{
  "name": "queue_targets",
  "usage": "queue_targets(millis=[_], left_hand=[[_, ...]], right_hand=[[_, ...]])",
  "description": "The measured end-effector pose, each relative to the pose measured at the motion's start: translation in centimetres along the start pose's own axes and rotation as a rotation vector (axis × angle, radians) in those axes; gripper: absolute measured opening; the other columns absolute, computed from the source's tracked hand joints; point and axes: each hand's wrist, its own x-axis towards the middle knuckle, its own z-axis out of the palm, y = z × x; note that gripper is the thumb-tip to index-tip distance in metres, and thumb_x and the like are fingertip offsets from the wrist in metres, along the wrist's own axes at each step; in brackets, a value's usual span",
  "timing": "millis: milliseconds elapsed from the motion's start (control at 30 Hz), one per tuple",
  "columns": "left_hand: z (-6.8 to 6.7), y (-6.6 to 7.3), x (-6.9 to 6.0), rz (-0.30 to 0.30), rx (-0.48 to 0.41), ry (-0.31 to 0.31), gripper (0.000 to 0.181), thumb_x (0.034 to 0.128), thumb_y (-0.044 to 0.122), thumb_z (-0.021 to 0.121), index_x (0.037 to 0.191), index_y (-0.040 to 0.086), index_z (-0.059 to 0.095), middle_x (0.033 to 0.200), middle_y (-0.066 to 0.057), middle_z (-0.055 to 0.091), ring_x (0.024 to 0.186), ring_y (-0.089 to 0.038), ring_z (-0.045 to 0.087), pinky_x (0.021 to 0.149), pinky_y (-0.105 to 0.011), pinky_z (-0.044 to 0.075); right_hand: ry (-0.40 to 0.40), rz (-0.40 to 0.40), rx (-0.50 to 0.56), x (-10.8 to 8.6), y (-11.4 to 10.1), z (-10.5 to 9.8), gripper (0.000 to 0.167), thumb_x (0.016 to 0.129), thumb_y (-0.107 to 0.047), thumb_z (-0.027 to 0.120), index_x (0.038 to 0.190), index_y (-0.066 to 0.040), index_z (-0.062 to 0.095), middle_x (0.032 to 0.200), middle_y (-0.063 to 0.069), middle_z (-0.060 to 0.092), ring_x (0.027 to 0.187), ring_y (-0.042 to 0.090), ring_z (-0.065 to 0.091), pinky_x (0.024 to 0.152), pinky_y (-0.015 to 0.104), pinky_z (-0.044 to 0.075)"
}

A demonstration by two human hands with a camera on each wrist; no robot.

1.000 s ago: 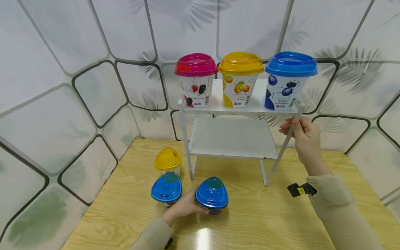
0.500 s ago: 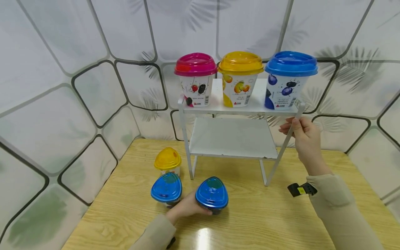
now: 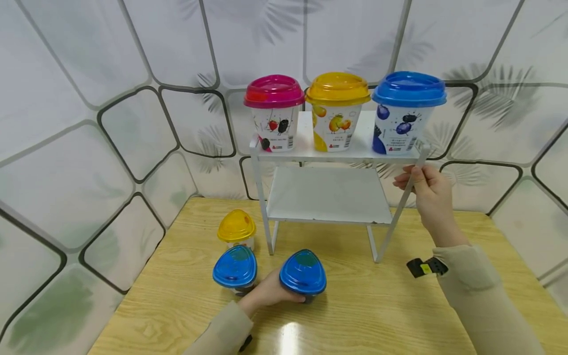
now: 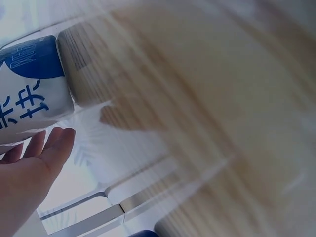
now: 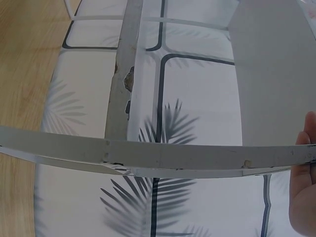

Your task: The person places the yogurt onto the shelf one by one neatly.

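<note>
My left hand (image 3: 271, 290) grips a white cup with a blue lid (image 3: 303, 272) low in front of the rack, its thumb across the near side. In the left wrist view, my curved fingers (image 4: 49, 153) lie at the white cup's blue-printed side (image 4: 37, 81). At the upper right leg of the white two-tier rack (image 3: 330, 195), my right hand (image 3: 432, 197) holds the metal bar between thumb and fingers. The right wrist view shows that bar (image 5: 197, 157) running to the hand. Left of my left hand stands another blue-lidded cup (image 3: 235, 267).
A yellow-lidded cup (image 3: 236, 229) stands behind the left blue-lidded one. On the top shelf are a pink-lidded cup (image 3: 273, 113), a yellow-lidded cup (image 3: 337, 113) and a blue-lidded cup (image 3: 407, 113). The wooden table (image 3: 364, 305) meets patterned walls behind and at the left.
My left hand has shifted slightly right with the blue-lidded cup. The right hand stays on the rack's leg. The whole head view has drifted a little.
</note>
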Motion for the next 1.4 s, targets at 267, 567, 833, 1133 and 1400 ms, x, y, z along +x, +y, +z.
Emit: queue_targets(millis=[267,567,833,1133,1400], left_hand=[[0.3,0.4,0.2,0.001,0.044,0.051,0.075,0.0712,0.014,0.074,0.133,0.012,0.033,0.126,-0.005,0.048,0.114,-0.02,0.044,0.096,-0.041,0.034],[0.9,2.0,0.6,0.014,0.078,0.095,0.075,0.0689,0.016,0.076,0.132,0.015,0.035,0.124,-0.002,0.049,0.113,-0.018,0.045,0.095,-0.041,0.034],[1.2,4.3,1.3,0.09,0.104,0.09,0.076,0.0685,0.014,0.076,0.132,0.012,0.035,0.126,-0.005,0.047,0.114,-0.021,0.044,0.094,-0.041,0.036],[0.6,7.3,2.3,0.183,0.083,0.154,0.083,0.0681,0.01,0.076,0.136,0.015,0.029,0.131,-0.006,0.042,0.118,-0.022,0.04,0.094,-0.042,0.035],[-0.4,12.5,2.5,0.199,0.008,0.23,0.082,0.0693,-0.002,0.072,0.136,0.006,0.025,0.131,-0.014,0.039,0.119,-0.027,0.038,0.095,-0.044,0.034]], right_hand=[[-0.011,-0.011,-0.012,0.1,0.0,-0.1,0.021,0.092,-0.02,0.043,0.092,-0.003,0.057,0.076,0.001,0.061,0.069,0.009,0.062,0.068,0.017,0.049],[-0.01,-0.017,-0.034,0.1,-0.1,-0.2,0.021,0.092,-0.02,0.043,0.091,-0.004,0.057,0.076,0.0,0.062,0.069,0.008,0.062,0.068,0.017,0.049],[-0.016,-0.005,-0.048,-0.1,-0.2,-0.4,0.022,0.092,-0.021,0.043,0.092,-0.004,0.057,0.077,0.0,0.062,0.069,0.008,0.062,0.068,0.017,0.049],[-0.016,0.046,-0.081,-0.1,-0.5,-0.4,0.028,0.093,-0.026,0.041,0.094,-0.003,0.055,0.079,0.002,0.061,0.073,0.01,0.061,0.07,0.017,0.049],[-0.003,0.042,-0.077,0.3,-0.7,-0.3,0.027,0.092,-0.025,0.042,0.091,-0.003,0.057,0.075,0.001,0.062,0.071,0.009,0.061,0.068,0.016,0.049]])
